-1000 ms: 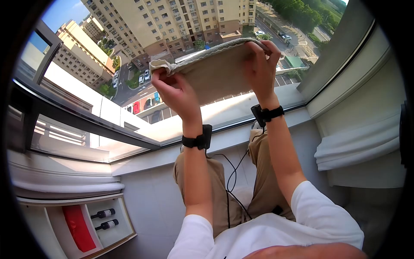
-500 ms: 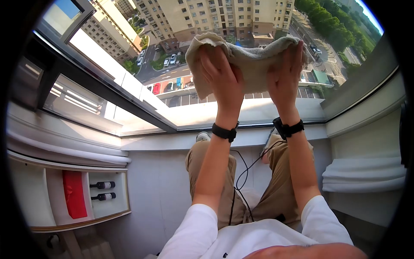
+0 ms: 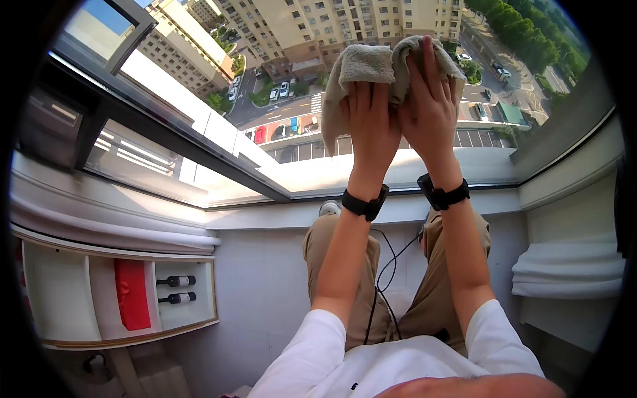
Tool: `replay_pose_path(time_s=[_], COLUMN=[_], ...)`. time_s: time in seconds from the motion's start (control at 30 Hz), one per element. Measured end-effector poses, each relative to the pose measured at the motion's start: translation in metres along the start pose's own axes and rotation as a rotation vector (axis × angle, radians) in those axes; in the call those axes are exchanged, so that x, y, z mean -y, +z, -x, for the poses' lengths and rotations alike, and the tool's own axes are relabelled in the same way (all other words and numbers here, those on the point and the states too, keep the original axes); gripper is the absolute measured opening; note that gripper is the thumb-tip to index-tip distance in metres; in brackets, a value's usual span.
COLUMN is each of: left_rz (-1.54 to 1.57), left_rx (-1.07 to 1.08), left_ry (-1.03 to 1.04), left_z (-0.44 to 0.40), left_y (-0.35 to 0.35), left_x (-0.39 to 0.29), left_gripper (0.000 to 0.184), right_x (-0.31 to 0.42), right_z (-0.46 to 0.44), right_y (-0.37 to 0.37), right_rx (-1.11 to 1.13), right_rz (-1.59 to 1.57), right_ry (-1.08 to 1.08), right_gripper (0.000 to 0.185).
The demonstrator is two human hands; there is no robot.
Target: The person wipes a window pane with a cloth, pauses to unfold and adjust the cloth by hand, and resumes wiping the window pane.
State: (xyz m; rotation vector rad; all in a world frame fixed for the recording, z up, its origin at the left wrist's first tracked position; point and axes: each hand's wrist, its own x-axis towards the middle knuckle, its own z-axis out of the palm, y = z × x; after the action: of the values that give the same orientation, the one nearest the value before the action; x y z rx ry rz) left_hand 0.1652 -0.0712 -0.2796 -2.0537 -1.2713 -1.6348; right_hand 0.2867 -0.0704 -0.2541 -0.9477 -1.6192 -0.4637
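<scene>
Head view: beige-grey cloth (image 3: 367, 65) up in front of the window pane, bunched and folded, a flap turned down at its upper left; cannot tell whether it touches the glass. Left hand (image 3: 373, 129) on the cloth's near side, back of hand to viewer, fingers close together, tips hidden beneath the flap; cannot tell whether they pinch. Right hand (image 3: 430, 113) just beside it, fingers stretched out over the cloth and slightly spread, index finger reaching the cloth's top edge. Dark straps on both wrists; black cable (image 3: 391, 272) hangs between the legs, above the floor. Dark window frame (image 3: 179, 139) slants in from the left to the sill (image 3: 279, 217). Lower left, open cabinet (image 3: 60, 292): red box (image 3: 133, 295) in the middle compartment, two dark bottles (image 3: 176, 298) lying by its right edge. White folded fabric (image 3: 567, 268) at far right.
</scene>
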Motion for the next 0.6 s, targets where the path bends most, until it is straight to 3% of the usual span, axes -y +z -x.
replay_pose_path(time_s=[0.17,0.3,0.5,0.6], left_rz=[0.047,0.007,-0.203,-0.154], left_rx=[-0.069,-0.106,0.002,-0.046], left_ry=[0.029,0.044,0.05,0.015], left_z=[-0.014,-0.006,0.018,0.021], left_y=[-0.006,-0.002,0.005,0.009], left_x=[-0.009,-0.001,0.021,0.021], left_gripper=[0.069,0.069,0.06,0.05], right_x=[0.014,0.024,-0.006,-0.005], right_z=[-0.022,-0.02,0.028,0.031], right_y=[-0.004,-0.006,0.017,0.019], right_rx=[-0.088,-0.036,0.055,0.024], right_rz=[-0.203,-0.21,-0.03,-0.01], right_ry=[-0.012,-0.011,-0.034,-0.04], right_gripper=[0.063,0.06,0.055,0.053])
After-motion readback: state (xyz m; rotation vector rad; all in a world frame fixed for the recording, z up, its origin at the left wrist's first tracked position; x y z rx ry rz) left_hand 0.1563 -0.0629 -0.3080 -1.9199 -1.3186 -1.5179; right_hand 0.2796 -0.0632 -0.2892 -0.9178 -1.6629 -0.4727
